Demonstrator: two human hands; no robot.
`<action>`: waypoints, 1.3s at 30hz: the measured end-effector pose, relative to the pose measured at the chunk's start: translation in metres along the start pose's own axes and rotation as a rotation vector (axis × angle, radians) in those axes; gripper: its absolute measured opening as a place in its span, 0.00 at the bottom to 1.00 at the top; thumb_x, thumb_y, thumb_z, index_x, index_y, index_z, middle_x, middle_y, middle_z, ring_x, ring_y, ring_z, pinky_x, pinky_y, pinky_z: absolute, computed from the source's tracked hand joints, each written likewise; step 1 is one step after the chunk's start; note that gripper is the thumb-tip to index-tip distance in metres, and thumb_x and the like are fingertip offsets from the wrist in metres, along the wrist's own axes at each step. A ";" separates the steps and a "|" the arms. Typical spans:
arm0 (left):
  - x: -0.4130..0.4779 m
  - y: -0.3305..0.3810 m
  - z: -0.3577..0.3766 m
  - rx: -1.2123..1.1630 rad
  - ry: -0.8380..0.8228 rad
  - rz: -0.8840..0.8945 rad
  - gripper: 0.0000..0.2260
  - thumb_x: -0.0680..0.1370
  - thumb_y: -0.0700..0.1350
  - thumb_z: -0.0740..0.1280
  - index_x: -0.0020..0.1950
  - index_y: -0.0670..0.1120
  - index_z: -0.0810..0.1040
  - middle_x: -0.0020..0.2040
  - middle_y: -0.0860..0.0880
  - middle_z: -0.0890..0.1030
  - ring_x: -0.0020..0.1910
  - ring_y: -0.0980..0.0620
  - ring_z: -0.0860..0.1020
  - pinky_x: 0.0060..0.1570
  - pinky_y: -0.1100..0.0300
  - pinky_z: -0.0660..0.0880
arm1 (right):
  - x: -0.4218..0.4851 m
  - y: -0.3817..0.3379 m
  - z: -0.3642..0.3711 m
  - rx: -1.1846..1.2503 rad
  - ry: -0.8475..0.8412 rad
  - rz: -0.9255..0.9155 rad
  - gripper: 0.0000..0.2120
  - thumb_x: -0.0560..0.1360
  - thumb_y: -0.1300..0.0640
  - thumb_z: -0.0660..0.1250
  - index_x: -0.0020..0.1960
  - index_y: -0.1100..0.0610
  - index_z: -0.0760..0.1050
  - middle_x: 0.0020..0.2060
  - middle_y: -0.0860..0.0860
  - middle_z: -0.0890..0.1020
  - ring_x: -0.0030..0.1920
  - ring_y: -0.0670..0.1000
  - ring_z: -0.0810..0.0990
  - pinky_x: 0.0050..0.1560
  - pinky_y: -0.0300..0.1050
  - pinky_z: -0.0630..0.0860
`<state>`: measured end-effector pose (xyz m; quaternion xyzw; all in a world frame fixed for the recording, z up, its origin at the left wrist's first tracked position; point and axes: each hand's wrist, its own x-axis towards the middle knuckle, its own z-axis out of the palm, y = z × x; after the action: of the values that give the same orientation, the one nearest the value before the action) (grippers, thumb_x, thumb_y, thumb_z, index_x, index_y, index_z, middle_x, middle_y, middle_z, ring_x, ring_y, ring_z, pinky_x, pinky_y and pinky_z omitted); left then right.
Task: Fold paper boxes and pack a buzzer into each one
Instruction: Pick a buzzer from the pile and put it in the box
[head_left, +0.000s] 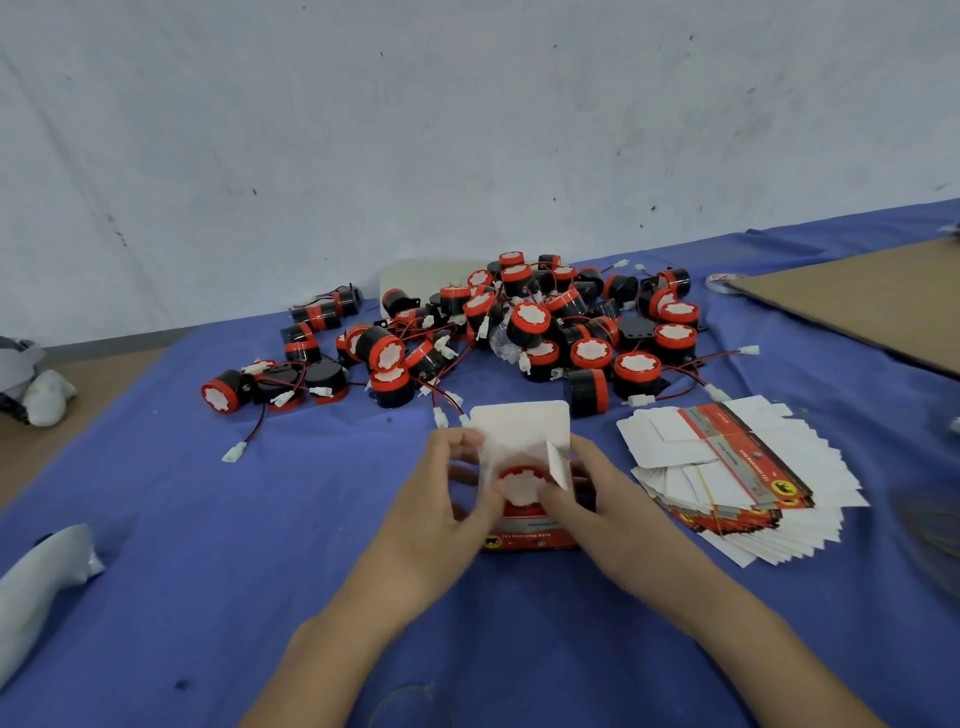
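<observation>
A red paper box (530, 535) stands on the blue cloth in front of me, its white top flap (519, 423) raised. A red-and-black buzzer (519, 486) sits inside, its white face showing. My left hand (441, 506) grips the box's left side, fingers curled on the left side flap. My right hand (597, 499) holds the right side, thumb and fingers at the small right flap (556, 465). A pile of loose buzzers (519, 332) with red and black wires lies behind the box. A fanned stack of flat unfolded boxes (737, 473) lies to the right.
A brown cardboard sheet (857, 296) lies at the far right with a tape roll (722, 283) by its edge. A white cloth bundle (41, 587) lies at the near left and a grey-white object (36, 384) at the far left. A white wall stands behind the table.
</observation>
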<state>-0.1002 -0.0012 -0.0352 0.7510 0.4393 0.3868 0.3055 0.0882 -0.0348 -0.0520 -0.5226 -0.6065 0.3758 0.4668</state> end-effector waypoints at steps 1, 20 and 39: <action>0.001 0.000 0.000 0.017 0.048 0.029 0.15 0.78 0.53 0.66 0.55 0.72 0.64 0.53 0.64 0.78 0.51 0.65 0.78 0.40 0.71 0.75 | -0.001 -0.002 0.001 0.014 0.012 0.011 0.17 0.81 0.48 0.63 0.61 0.26 0.67 0.52 0.29 0.80 0.53 0.33 0.80 0.46 0.30 0.76; 0.002 0.008 0.000 0.806 0.113 0.047 0.13 0.80 0.50 0.54 0.56 0.56 0.76 0.51 0.57 0.74 0.42 0.55 0.74 0.32 0.59 0.69 | 0.002 -0.009 0.029 -0.066 0.261 0.130 0.08 0.83 0.53 0.59 0.60 0.45 0.70 0.50 0.44 0.83 0.49 0.45 0.82 0.50 0.51 0.81; 0.002 0.031 -0.007 1.041 -0.007 -0.048 0.08 0.83 0.46 0.57 0.62 0.55 0.66 0.50 0.54 0.77 0.43 0.50 0.77 0.32 0.58 0.62 | 0.001 -0.012 0.040 -0.196 0.303 0.091 0.11 0.79 0.44 0.63 0.57 0.48 0.69 0.52 0.46 0.79 0.54 0.50 0.78 0.54 0.55 0.77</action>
<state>-0.0926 -0.0124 -0.0058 0.7946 0.5894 0.1074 -0.0982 0.0462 -0.0346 -0.0516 -0.6430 -0.5386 0.2527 0.4822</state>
